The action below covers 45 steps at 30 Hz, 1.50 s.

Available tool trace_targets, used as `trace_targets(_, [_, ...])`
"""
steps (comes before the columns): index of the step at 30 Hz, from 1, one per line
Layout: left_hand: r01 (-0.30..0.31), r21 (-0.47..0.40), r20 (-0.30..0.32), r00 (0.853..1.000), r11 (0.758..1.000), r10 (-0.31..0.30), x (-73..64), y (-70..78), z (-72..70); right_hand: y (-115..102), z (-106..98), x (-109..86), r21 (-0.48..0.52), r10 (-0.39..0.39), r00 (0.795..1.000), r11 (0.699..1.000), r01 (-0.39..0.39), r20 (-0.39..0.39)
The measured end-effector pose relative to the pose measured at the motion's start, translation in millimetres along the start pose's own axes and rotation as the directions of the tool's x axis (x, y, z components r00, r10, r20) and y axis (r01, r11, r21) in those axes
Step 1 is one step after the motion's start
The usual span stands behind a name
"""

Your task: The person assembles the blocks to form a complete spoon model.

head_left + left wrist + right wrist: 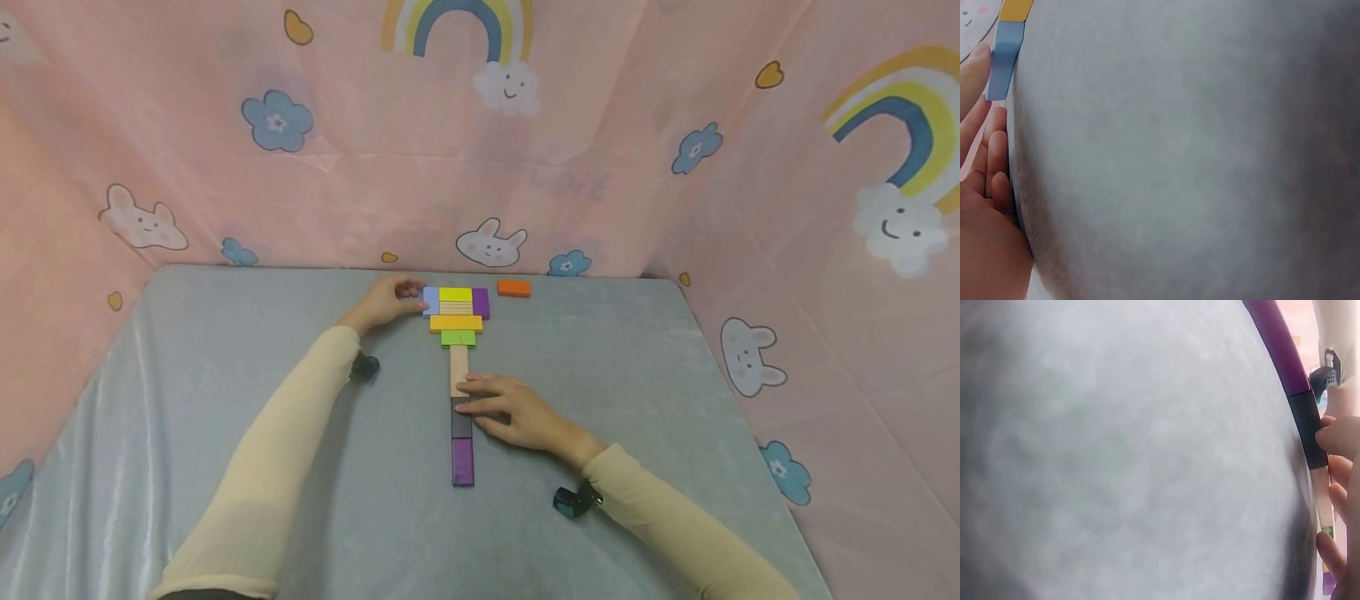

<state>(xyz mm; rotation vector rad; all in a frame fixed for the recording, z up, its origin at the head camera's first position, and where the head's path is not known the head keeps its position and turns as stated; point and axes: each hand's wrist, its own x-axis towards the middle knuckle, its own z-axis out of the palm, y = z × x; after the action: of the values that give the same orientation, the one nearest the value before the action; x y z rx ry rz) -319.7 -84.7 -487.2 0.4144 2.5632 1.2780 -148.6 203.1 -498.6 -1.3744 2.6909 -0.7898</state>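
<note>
Blocks lie joined in a long figure on the table. My left hand (387, 303) is at its top left, thumb (977, 65) and fingertips touching the light blue block (431, 302). Beside that block are a yellow block (455, 294), a ridged pale piece (455, 308) and a purple block (481, 303). An orange-yellow bar (456, 323) and green blocks (458, 337) lie below. My right hand (525, 412) reaches in from the right with fingers spread, fingertips at the dark grey block (1309, 431) and the plain wood block (459, 371). Another purple block (462, 462) forms the lower end.
A lone orange block (513, 288) lies near the far edge, right of the figure. A grey-blue cloth covers the table (637, 375). Behind and beside it hangs a pink printed curtain (375, 183). Each wrist wears a small black camera (573, 502).
</note>
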Motion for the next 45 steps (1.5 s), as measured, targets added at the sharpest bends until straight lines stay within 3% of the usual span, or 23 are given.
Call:
trace_targets(6, [0.014,-0.012,-0.009,1.0,1.0,-0.014,3.9,2.1,1.0,1,-1,-1.1,0.001,0.006,1.0,1.0,-0.006,0.001])
trace_targets(12, [-0.035,-0.016,-0.06,0.998,0.999,0.034,17.4,17.7,10.3,1,-2,-3.1,-0.003,0.021,1.0,1.0,-0.02,0.017])
trace_targets(20, [-0.101,0.032,-0.004,0.995,0.994,0.101,39.9,58.6,31.8,-1,-3,-2.0,0.001,0.003,1.0,1.0,-0.003,0.008])
trace_targets(26, [-0.102,0.017,0.035,0.994,0.995,0.101,55.7,67.2,49.9,-1,-2,-2.4,0.01,0.005,1.0,1.0,-0.006,0.012])
trace_targets(31, [-0.095,0.002,0.033,0.995,0.995,0.095,56.1,75.9,59.3,-1,-2,-1.2,-0.003,-0.034,0.999,0.999,0.034,-0.012])
trace_targets(40, [-0.076,0.13,0.001,0.997,0.989,0.077,50.7,92.6,72.7,-1,-1,-0.4,-0.004,-0.029,1.0,1.0,0.029,-0.011])
trace_targets(45, [-0.077,0.186,-0.022,0.996,0.98,0.082,55.3,97.5,79.8,0,-2,0.0,0.003,-0.04,0.999,0.999,0.04,-0.024])
